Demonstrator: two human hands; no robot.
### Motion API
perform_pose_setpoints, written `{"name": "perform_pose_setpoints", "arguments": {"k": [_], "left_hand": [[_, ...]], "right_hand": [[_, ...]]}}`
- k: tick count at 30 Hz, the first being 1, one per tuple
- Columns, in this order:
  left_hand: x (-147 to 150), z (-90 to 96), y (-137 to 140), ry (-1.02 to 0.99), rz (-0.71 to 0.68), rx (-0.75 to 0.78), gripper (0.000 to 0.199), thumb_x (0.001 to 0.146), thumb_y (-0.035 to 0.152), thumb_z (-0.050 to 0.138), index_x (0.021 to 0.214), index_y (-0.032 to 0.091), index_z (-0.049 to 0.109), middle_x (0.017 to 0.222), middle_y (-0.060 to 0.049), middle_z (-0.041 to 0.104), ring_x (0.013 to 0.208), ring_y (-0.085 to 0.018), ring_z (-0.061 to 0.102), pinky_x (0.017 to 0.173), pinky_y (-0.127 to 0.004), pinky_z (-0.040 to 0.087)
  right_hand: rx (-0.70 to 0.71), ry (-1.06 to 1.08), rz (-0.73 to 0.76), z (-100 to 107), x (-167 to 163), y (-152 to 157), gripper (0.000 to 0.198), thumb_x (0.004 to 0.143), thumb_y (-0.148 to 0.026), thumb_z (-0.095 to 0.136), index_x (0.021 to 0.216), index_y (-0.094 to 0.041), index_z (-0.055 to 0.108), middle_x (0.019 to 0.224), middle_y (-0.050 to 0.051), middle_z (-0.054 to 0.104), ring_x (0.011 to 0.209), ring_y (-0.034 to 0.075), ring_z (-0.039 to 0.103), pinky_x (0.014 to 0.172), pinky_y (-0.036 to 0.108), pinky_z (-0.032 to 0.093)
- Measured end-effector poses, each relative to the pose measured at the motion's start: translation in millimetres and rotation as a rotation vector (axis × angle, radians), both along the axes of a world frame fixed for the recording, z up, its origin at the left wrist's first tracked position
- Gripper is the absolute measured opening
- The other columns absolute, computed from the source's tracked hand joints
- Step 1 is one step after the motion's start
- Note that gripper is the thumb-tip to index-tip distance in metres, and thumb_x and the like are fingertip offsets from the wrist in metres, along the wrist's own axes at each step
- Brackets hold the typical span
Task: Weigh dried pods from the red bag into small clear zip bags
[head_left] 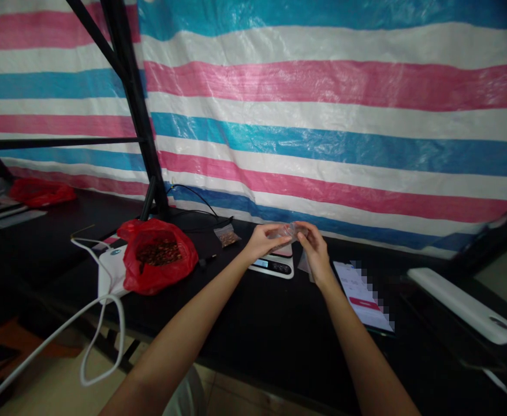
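Between both hands is a small clear plastic bag [289, 232], held above a white digital scale [275, 267] with a lit display. My left hand [265, 240] pinches the bag's left side with thumb and fingers. On its right side, my right hand [313, 245] grips the bag, fingers curled. What the bag contains is too small to tell. Left of the scale lies another small clear bag [227, 236] with brown pieces in it. Under my right hand, part of a flat clear bag [304, 263] shows on the table.
An open red plastic bag [184, 254] of brown pieces stands on the left beside a white power strip [110, 268] with a looping cable. To the right lie a lit phone [360, 294] and a long white device [465, 303]. A black metal post [134, 104] rises behind.
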State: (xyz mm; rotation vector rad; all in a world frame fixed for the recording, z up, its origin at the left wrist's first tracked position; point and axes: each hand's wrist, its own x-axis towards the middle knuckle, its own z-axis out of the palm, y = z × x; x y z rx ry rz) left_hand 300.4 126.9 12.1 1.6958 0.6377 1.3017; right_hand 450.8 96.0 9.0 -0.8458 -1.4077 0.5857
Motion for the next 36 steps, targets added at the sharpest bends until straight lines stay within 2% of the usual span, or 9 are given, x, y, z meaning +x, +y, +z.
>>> {"name": "perform_pose_setpoints", "arguments": {"k": [13, 17, 23, 30, 36], "left_hand": [[-1.2, -3.3, -0.2, 0.055, -0.025, -0.007, 0.046, 0.064, 0.043, 0.069, 0.096, 0.009, 0.067, 0.085, -0.008, 0.067, 0.073, -0.016, 0.06, 0.068, -0.025, 0.045], [-1.2, -3.2, 0.2, 0.069, -0.017, 0.012, 0.045, 0.065, 0.042, 0.068, 0.096, 0.01, 0.067, 0.088, -0.009, 0.068, 0.077, -0.016, 0.06, 0.07, -0.025, 0.045], [-2.1, -1.2, -1.0, 0.071, -0.015, 0.024, 0.045, 0.065, 0.041, 0.068, 0.097, 0.01, 0.067, 0.09, -0.009, 0.067, 0.08, -0.017, 0.06, 0.074, -0.027, 0.045], [-2.8, -0.4, -2.0, 0.057, -0.032, 0.015, 0.042, 0.064, 0.04, 0.069, 0.094, 0.01, 0.067, 0.089, -0.008, 0.067, 0.079, -0.017, 0.06, 0.073, -0.025, 0.044], [-1.5, -3.4, 0.5, 0.054, -0.026, 0.007, 0.044, 0.064, 0.041, 0.07, 0.094, 0.01, 0.067, 0.089, -0.008, 0.067, 0.078, -0.016, 0.06, 0.072, -0.025, 0.044]], "right_hand": [[-0.019, -0.083, -0.045, -2.5, 0.9, -0.4, 0.032, 0.079, -0.046, 0.052, 0.101, -0.024, 0.059, 0.105, 0.005, 0.059, 0.102, 0.023, 0.052, 0.095, 0.04, 0.036], [-0.007, -0.103, -0.056, -2.7, 0.3, -1.8, 0.032, 0.079, -0.045, 0.051, 0.102, -0.024, 0.058, 0.108, 0.005, 0.058, 0.103, 0.022, 0.052, 0.091, 0.037, 0.038], [-0.005, -0.095, -0.076, -5.9, 0.1, -1.6, 0.041, 0.078, -0.044, 0.053, 0.115, -0.026, 0.05, 0.117, 0.006, 0.055, 0.107, 0.022, 0.051, 0.087, 0.035, 0.041], [0.003, -0.112, -0.094, -5.9, 0.7, 0.7, 0.032, 0.077, -0.042, 0.055, 0.103, -0.025, 0.055, 0.109, 0.005, 0.059, 0.101, 0.022, 0.053, 0.08, 0.033, 0.044], [0.011, -0.127, -0.097, -2.4, -0.5, -2.4, 0.03, 0.078, -0.041, 0.054, 0.102, -0.024, 0.055, 0.108, 0.005, 0.058, 0.1, 0.022, 0.054, 0.076, 0.032, 0.044]]}}
